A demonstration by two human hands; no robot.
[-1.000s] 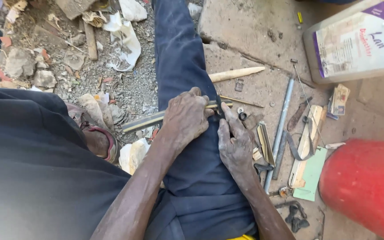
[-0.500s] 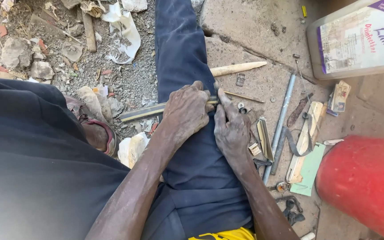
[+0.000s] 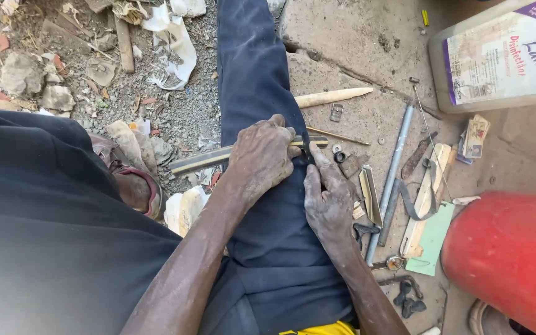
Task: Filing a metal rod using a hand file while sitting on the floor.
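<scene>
My left hand (image 3: 262, 158) is closed over a long flat metal strip (image 3: 203, 160) that lies across my thigh in dark blue trousers (image 3: 249, 74). The strip sticks out left over the gravel, and its right tip (image 3: 317, 142) shows past my fingers. My right hand (image 3: 327, 201) rests on the same thigh just right of the left hand. Its thumb and forefinger pinch a small dark narrow tool (image 3: 306, 146) that stands against the strip. What kind of tool it is cannot be made out.
On the concrete slab to the right lie a pointed wooden stick (image 3: 333, 97), a grey metal rod (image 3: 392, 180), wooden slats, a green card (image 3: 432, 239) and small metal parts. A plastic jerrycan (image 3: 497, 59) stands at top right, a red container (image 3: 510, 260) at lower right. Rubble and paper litter the left.
Both hands keep their hold on the strip and tool and have barely moved. The view has shifted slightly.
</scene>
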